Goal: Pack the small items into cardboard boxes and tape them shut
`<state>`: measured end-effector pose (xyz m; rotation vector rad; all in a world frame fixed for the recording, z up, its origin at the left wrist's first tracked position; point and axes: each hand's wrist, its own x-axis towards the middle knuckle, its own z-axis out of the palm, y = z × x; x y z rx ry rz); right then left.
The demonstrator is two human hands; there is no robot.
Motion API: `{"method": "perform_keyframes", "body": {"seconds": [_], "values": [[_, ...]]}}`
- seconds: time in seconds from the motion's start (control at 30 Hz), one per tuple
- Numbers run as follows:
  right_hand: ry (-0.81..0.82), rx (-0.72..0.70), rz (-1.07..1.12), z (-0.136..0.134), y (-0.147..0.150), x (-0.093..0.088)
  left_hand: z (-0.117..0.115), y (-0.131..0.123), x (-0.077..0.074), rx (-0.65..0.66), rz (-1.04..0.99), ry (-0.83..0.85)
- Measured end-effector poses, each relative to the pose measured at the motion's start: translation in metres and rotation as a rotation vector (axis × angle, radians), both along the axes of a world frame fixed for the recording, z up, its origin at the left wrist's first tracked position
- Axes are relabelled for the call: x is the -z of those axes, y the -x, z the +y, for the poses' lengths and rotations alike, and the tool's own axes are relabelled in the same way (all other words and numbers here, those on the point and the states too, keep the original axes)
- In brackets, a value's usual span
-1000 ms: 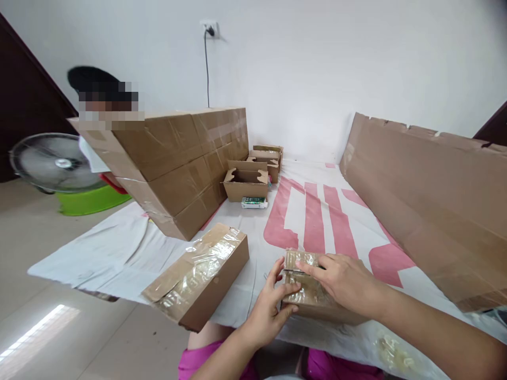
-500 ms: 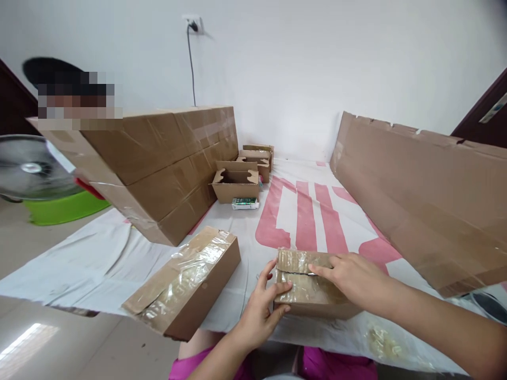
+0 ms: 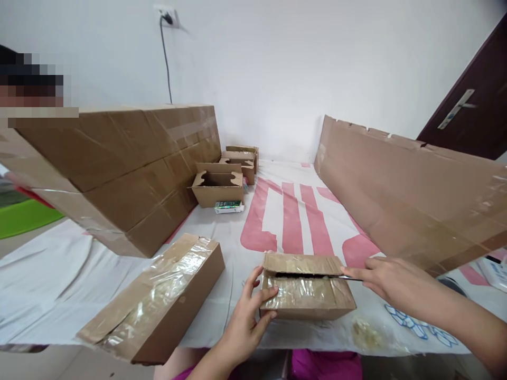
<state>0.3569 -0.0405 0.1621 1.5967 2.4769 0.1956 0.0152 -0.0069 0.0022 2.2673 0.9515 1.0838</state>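
A small taped cardboard box (image 3: 309, 298) lies on the cloth before me, with a dark gap along its top seam. My left hand (image 3: 251, 311) grips its left end, fingers on the top and front. My right hand (image 3: 384, 275) is closed on a thin metal tool (image 3: 351, 277), whose far end reaches the right end of the seam. I cannot make out the tool's exact kind. Another taped box (image 3: 158, 301) lies to the left, touched by neither hand.
A long cardboard wall (image 3: 158, 158) stands at left, a cardboard panel (image 3: 396, 184) at right. Open boxes (image 3: 217, 195) and a small green-white carton (image 3: 228, 207) sit at the back. Crumpled tape (image 3: 366, 332) lies near the front edge. A person's blurred head is at far left.
My right hand has moved right, off the box top, and the tool now shows. The seam gap is wider. The view has turned right.
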Motion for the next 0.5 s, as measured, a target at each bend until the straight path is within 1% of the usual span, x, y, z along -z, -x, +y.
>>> {"method": "perform_keyframes", "body": {"seconds": [0.07,0.1,0.17,0.23,0.3,0.4,0.47,0.5], "values": [[0.013,0.058,0.173,-0.001,-0.013,-0.001,-0.001,0.0,-0.002,-0.015,0.023,-0.023],[0.0,0.104,0.274,0.0,-0.021,0.001,-0.001,-0.001,-0.003,-0.027,0.035,-0.042],[-0.071,0.233,0.463,0.003,-0.036,0.016,-0.001,-0.001,-0.006,-0.049,0.062,-0.106],[-0.144,0.38,0.575,0.01,-0.048,0.043,-0.003,-0.002,-0.008,-0.062,0.082,-0.194],[-0.13,0.472,0.603,0.015,-0.053,0.079,-0.005,-0.002,-0.009,-0.06,0.078,-0.275],[-0.024,0.475,0.595,0.018,-0.046,0.129,-0.009,0.0,-0.008,-0.057,0.021,-0.321],[0.048,0.46,0.563,0.016,-0.036,0.153,-0.008,0.001,-0.007,-0.065,-0.018,-0.298],[0.077,0.459,0.544,0.016,-0.031,0.16,-0.006,0.002,-0.008,-0.06,-0.025,-0.277]]}}
